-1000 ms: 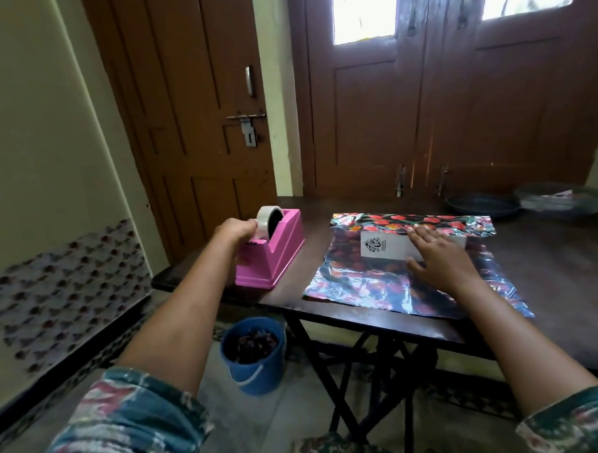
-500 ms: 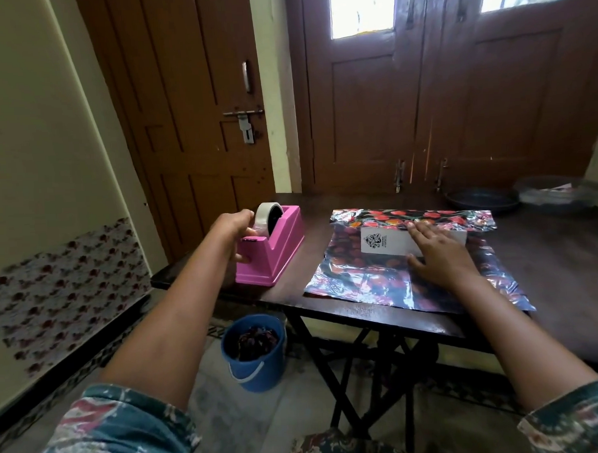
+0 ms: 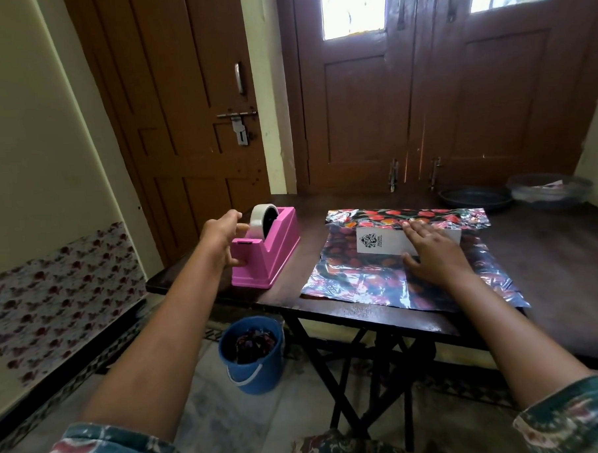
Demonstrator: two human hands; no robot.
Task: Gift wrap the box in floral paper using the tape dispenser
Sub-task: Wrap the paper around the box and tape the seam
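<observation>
A white box (image 3: 377, 241) with a small printed emblem lies on a shiny sheet of floral paper (image 3: 358, 285) spread on the table. The paper's far edge is folded up against the box. My right hand (image 3: 432, 251) rests flat on the box's right part, fingers spread. Left of the paper stands a pink tape dispenser (image 3: 278, 251) carrying a roll of clear tape (image 3: 259, 223). My left hand (image 3: 222, 238) is at the dispenser's near cutter end. Its fingers are apart, fingertips by the roll and thumb low against the pink body.
The dark wooden folding table (image 3: 549, 260) stands before brown doors. At its far right are a dark round tray (image 3: 474, 198) and a clear plastic bowl (image 3: 549, 189). A blue bucket (image 3: 252, 355) sits on the floor below the table's left edge.
My left hand has come off the top of the tape roll and opened around the dispenser's near end. My right hand stays flat on the box.
</observation>
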